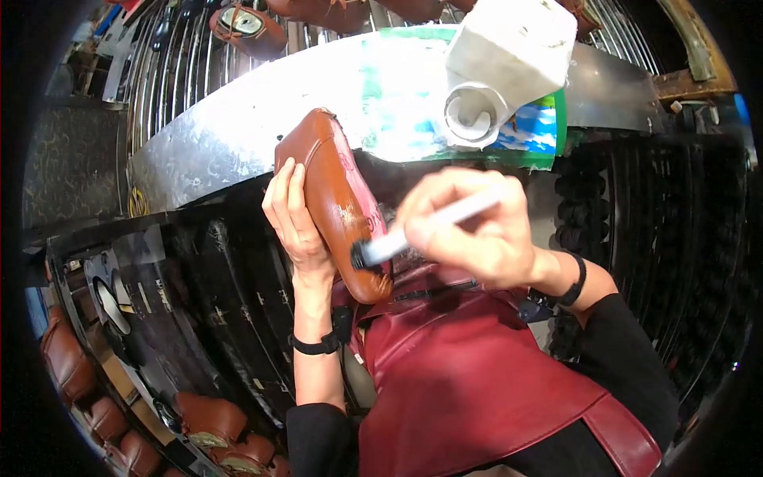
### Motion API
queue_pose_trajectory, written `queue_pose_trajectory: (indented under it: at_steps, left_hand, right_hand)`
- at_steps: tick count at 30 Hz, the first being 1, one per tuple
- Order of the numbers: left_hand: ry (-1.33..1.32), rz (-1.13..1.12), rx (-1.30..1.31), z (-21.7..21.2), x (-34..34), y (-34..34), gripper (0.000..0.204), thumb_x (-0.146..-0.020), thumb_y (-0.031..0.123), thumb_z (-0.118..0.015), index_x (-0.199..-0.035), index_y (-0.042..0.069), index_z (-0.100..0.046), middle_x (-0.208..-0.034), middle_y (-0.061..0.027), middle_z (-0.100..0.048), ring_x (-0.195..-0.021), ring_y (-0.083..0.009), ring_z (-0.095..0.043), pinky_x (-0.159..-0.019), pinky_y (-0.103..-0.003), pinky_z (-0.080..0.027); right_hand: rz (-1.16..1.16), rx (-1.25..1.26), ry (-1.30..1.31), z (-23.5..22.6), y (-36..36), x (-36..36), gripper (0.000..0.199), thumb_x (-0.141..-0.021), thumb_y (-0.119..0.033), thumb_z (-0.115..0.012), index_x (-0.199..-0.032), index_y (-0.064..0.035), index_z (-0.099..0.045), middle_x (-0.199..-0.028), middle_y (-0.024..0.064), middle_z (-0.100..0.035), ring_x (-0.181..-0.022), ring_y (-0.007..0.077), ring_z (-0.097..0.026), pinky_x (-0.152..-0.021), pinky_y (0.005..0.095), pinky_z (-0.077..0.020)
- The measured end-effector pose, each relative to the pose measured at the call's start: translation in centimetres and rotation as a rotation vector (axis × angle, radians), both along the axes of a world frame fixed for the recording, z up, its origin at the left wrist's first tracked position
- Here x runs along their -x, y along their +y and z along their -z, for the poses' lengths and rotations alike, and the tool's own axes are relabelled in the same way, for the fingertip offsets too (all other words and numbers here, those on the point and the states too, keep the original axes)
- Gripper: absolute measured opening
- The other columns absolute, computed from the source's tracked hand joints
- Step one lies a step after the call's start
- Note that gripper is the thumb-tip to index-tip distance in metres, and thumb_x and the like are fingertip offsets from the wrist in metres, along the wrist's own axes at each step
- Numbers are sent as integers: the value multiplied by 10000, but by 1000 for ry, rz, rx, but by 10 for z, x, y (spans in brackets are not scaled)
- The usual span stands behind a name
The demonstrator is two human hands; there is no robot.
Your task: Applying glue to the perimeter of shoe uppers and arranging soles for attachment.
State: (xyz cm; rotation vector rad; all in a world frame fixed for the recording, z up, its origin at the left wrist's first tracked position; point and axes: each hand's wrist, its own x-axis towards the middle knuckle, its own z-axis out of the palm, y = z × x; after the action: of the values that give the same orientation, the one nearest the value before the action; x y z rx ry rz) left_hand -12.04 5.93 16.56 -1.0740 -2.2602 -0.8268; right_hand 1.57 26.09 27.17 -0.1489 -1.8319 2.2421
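Observation:
My left hand (296,213) grips a brown leather shoe upper (332,195) from its left side, fingers wrapped over it. The shoe is tilted, one end up at the metal bench and the rounded, glossy end down near my apron. A pink underside (358,179) shows along its right edge. In my closed right hand (481,238) is a brush with a pale handle (457,211). Its dark bristles (362,254) touch or nearly touch the leather near the rounded end; the brush and hand are a little blurred.
A white plastic container (517,48) with a round opening sits on the metal bench (214,135), over a green-edged sheet (560,119). More brown shoes (258,36) rest on the metal bar rack beyond. Other brown shoes (211,417) lie at the lower left. My red apron (493,374) is close below.

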Motion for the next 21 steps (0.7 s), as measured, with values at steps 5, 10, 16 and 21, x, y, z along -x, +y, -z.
queue_pose_trajectory:
  at_steps: [5,10,16,21]
  left_hand:
    - [-80,-18,16,-23,14,9,656,-819,59,-783,-1427,-30,-553,-1413,-202,-599,-1302,-394,-555,-1103,-484,-467]
    - [-202,-25,75,-50,39,19,689,-783,31,-797,-1424,-26,-551,-1362,-196,-620,-1271,-386,-563,-1090,-469,-463]
    - [-379,70,52,-97,70,33,736,-722,7,-838,-1398,-35,-550,-1301,-204,-638,-1214,-399,-576,-1057,-457,-466]
    - [-628,267,-17,-83,111,15,838,-631,-105,-842,-1409,-1,-546,-1300,-199,-649,-1165,-401,-637,-1040,-460,-497]
  right_hand:
    - [-168,-194,352,-20,13,11,193,-816,-12,-792,-963,75,-704,-917,188,-743,-758,242,-728,-657,311,-573]
    - [-157,-342,452,-52,31,42,217,-738,14,-773,-930,72,-690,-914,203,-744,-765,283,-732,-673,336,-592]
    - [-141,-379,623,-64,57,97,259,-687,24,-712,-941,68,-685,-954,226,-751,-831,291,-726,-766,374,-595]
    - [-53,-272,411,-15,70,124,251,-764,-9,-748,-1008,38,-712,-1038,147,-763,-917,185,-715,-839,322,-565]
